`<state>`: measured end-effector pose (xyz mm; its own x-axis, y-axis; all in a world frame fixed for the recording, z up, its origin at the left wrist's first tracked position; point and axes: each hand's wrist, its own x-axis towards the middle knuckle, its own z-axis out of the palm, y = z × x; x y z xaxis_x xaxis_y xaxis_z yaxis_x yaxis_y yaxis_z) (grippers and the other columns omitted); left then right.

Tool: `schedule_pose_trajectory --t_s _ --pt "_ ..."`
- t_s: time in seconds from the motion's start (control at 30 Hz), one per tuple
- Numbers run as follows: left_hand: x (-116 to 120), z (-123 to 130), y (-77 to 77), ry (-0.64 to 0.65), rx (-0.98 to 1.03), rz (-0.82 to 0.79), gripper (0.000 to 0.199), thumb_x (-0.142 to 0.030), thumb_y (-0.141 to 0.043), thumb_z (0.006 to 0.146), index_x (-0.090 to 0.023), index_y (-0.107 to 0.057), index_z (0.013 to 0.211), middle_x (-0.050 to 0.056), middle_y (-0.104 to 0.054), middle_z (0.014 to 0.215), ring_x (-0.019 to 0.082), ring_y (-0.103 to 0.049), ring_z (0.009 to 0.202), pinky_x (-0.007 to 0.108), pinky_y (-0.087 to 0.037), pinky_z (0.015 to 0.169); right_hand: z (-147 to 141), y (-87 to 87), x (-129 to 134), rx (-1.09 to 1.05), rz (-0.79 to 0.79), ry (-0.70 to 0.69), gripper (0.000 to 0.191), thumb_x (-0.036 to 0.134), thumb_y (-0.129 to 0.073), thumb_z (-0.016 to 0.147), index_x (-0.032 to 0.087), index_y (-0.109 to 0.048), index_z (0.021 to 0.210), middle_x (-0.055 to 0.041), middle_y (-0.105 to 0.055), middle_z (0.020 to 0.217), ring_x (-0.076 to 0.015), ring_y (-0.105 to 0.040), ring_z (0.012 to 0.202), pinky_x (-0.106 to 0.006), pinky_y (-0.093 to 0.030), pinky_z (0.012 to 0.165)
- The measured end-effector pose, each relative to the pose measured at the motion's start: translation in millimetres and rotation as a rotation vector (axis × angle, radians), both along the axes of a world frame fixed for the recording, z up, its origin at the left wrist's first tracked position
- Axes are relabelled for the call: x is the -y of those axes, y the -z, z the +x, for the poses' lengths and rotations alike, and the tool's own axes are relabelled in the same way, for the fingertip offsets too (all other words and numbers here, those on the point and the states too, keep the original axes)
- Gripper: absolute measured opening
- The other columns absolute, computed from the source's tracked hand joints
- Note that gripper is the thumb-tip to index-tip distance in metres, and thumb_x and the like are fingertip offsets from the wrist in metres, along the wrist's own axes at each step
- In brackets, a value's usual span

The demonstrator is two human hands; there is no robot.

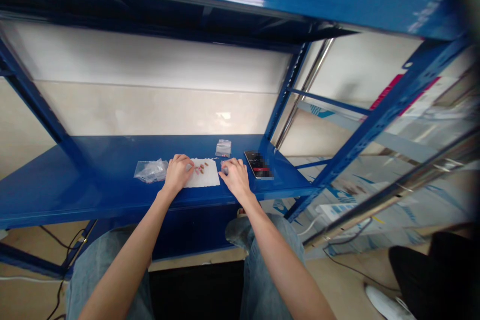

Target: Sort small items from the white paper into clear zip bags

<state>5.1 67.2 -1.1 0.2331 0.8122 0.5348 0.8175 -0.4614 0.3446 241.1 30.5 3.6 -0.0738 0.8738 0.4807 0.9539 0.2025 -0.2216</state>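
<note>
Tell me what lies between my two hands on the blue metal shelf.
Between them, in the head view, lies a flat white paper sheet bearing small reddish-brown pieces.

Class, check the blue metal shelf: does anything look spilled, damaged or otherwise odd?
One oddity: blocky pixels hide part of the right side of the black rectangular phone, seemingly image masking rather than damage. The small reddish-brown pieces lie loose, but on the white paper sheet, so they don't look spilled.
</note>
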Motion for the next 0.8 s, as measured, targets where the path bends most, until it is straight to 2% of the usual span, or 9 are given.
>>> schedule_pose_trajectory --t_s 0.07,0.13,0.27,0.33,0.43,0.57,0.67,0.8 --pt "-3 0 3.2 0.000 -0.010 0.009 0.012 -0.024 -0.064 0.087 -0.022 -0.075 0.086 0.008 -0.071 0.101 0.030 -0.055 0.106 0.043 -0.043 0.090 0 0.8 -1 0.011 -0.006 0.011 0.003 0.023 -0.068 0.086 0.023 -0.069 0.089 -0.0065 -0.066 0.104 -0.0257 -0.051 0.102 -0.036 -0.037 0.086" --pt "-2 0 5.2 0.011 -0.031 0.017 0.013 -0.025 -0.063 0.088 -0.023 -0.075 0.086 0.008 -0.071 0.101 0.030 -0.055 0.106 0.044 -0.043 0.090 1 1.2 -2 0.014 -0.007 0.021 0.006 0.023 -0.067 0.087 0.024 -0.069 0.093 -0.0063 -0.067 0.103 -0.0255 -0.052 0.102 -0.036 -0.037 0.086" --pt "0 0 6.2 0.028 -0.065 0.023 0.014 -0.027 -0.064 0.089 -0.024 -0.077 0.088 0.008 -0.072 0.101 0.031 -0.054 0.107 0.045 -0.042 0.090 -1 2.4 -2 0.034 -0.018 0.050 0.024 0.034 -0.070 0.087 0.024 -0.069 0.109 -0.0083 -0.067 0.110 -0.0274 -0.053 0.105 -0.038 -0.038 0.088" --pt "1 -1 5.4 0.019 -0.065 0.040 0.016 -0.028 -0.062 0.091 -0.024 -0.077 0.093 0.009 -0.072 0.102 0.031 -0.054 0.108 0.045 -0.042 0.089 -3 3.1 -2 0.052 -0.036 0.074 0.027 0.037 -0.070 0.087 0.023 -0.070 0.111 -0.0099 -0.067 0.113 -0.0281 -0.054 0.105 -0.038 -0.038 0.089" --pt "5 -2 2.9 -0.009 -0.011 0.086 0.023 -0.029 -0.055 0.095 -0.022 -0.077 0.098 0.009 -0.072 0.099 0.030 -0.055 0.104 0.043 -0.043 0.087 -5 2.7 -3 0.056 -0.065 0.110 0.023 0.033 -0.066 0.089 0.022 -0.072 0.108 -0.0111 -0.068 0.112 -0.0276 -0.056 0.104 -0.038 -0.038 0.091" --pt "22 -6 -0.7 0.009 0.053 0.122 0.031 -0.031 -0.046 0.100 -0.020 -0.075 0.097 0.009 -0.071 0.096 0.027 -0.056 0.098 0.040 -0.043 0.087 -6 0.3 -5 0.049 -0.094 0.142 0.017 0.022 -0.060 0.089 0.021 -0.075 0.096 -0.0104 -0.071 0.105 -0.0257 -0.059 0.101 -0.036 -0.038 0.090" --pt "38 -10 -0.4 0.053 0.054 0.129 0.030 -0.031 -0.046 0.100 -0.020 -0.073 0.094 0.008 -0.071 0.096 0.026 -0.056 0.097 0.039 -0.043 0.087 -7 -0.2 -8 0.045 -0.107 0.177 0.017 0.019 -0.059 0.086 0.021 -0.075 0.090 -0.0097 -0.072 0.101 -0.0254 -0.059 0.100 -0.036 -0.038 0.090" --pt "53 -10 2.6 0.053 0.078 0.151 0.026 -0.027 -0.049 0.098 -0.020 -0.070 0.085 0.006 -0.069 0.088 0.024 -0.056 0.092 0.038 -0.043 0.085 -9 -1.0 -13 0.021 -0.113 0.203 0.019 0.022 -0.057 0.088 0.021 -0.075 0.092 -0.0103 -0.073 0.101 -0.0253 -0.060 0.103 -0.036 -0.038 0.091"
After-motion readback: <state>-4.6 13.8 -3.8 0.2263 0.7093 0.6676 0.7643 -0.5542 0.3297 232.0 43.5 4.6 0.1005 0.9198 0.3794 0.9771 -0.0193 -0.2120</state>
